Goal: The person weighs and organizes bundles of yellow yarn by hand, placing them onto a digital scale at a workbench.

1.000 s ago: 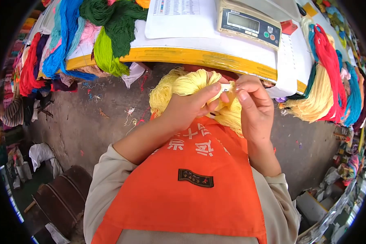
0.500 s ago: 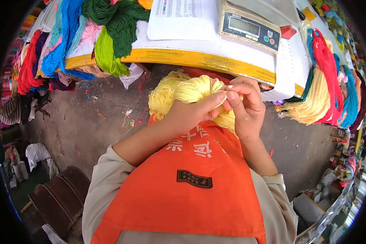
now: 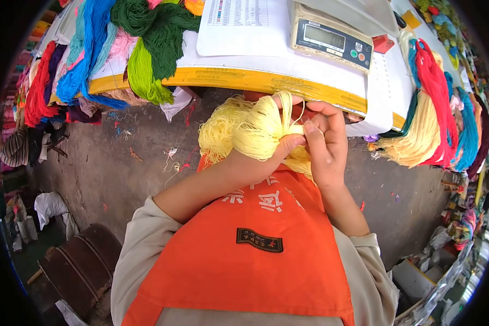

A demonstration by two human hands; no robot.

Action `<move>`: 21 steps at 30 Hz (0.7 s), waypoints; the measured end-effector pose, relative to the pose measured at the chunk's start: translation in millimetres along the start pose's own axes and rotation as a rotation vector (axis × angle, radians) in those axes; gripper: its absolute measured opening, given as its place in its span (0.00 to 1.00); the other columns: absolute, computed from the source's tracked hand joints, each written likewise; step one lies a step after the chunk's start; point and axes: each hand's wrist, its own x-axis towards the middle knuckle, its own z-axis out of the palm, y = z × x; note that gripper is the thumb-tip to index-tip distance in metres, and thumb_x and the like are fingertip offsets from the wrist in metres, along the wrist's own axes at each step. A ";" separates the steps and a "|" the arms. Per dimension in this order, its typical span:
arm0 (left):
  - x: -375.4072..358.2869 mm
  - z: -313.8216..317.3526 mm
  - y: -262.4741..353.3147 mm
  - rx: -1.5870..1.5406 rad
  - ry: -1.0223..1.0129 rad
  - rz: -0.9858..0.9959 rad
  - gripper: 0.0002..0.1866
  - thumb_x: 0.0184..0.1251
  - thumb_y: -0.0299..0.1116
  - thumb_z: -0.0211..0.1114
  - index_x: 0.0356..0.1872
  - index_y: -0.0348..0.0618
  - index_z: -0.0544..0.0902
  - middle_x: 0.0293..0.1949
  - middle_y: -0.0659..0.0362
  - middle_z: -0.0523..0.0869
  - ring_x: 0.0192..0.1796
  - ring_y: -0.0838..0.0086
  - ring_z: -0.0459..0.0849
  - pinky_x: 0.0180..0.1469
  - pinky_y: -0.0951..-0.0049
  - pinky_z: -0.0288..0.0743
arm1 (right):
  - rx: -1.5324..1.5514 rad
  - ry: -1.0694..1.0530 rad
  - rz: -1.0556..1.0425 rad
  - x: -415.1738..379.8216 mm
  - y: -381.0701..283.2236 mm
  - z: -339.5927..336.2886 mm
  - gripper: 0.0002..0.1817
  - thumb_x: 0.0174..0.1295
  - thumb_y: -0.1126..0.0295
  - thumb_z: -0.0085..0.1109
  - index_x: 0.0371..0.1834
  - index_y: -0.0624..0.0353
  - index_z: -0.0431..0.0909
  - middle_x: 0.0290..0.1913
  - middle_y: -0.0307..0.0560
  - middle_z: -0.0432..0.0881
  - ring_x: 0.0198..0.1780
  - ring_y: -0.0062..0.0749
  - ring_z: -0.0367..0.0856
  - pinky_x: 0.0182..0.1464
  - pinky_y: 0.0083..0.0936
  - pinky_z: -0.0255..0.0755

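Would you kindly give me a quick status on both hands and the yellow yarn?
Left hand holding yellow yarn. Right hand pinching near its gathered end. Table edge close beyond.

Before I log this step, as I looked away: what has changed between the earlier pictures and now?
The pale yellow skein's looped end has tipped down toward the apron, and the left hand's thumb with it. The right hand has shifted slightly left. Neither hand has let go; the white tag seen earlier is no longer clear. The scale and printed sheet stayed put.
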 end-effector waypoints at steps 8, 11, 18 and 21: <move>0.4 -0.6 3.3 0.039 -0.061 0.014 0.23 0.68 0.23 0.65 0.61 0.38 0.68 0.56 0.56 0.76 0.56 0.72 0.77 0.59 0.73 0.73 | 0.064 0.072 0.071 -1.1 -8.0 2.8 0.11 0.72 0.76 0.48 0.55 0.60 0.72 0.31 0.30 0.70 0.33 0.10 0.64 0.37 0.12 0.62; -2.2 0.5 -2.1 -0.113 -0.078 -0.077 0.21 0.69 0.23 0.64 0.60 0.38 0.69 0.55 0.56 0.76 0.55 0.75 0.77 0.57 0.74 0.73 | 0.006 0.079 0.040 -1.0 -3.2 1.2 0.11 0.71 0.77 0.48 0.54 0.60 0.72 0.29 0.30 0.69 0.32 0.10 0.63 0.37 0.13 0.62; -3.6 -5.7 -0.9 -0.260 -0.029 -0.302 0.19 0.73 0.30 0.62 0.61 0.37 0.71 0.53 0.57 0.80 0.47 0.78 0.81 0.54 0.76 0.75 | -0.082 0.102 -0.040 2.6 -7.7 2.7 0.12 0.69 0.80 0.50 0.54 0.60 0.72 0.26 0.28 0.65 0.30 0.10 0.61 0.35 0.11 0.59; -1.7 -17.4 -11.1 -0.233 0.022 -0.319 0.19 0.77 0.36 0.58 0.61 0.35 0.73 0.52 0.57 0.83 0.44 0.82 0.81 0.46 0.81 0.75 | -0.040 0.117 -0.039 2.7 -4.2 -3.2 0.12 0.70 0.80 0.50 0.54 0.61 0.72 0.26 0.27 0.64 0.29 0.09 0.59 0.34 0.11 0.56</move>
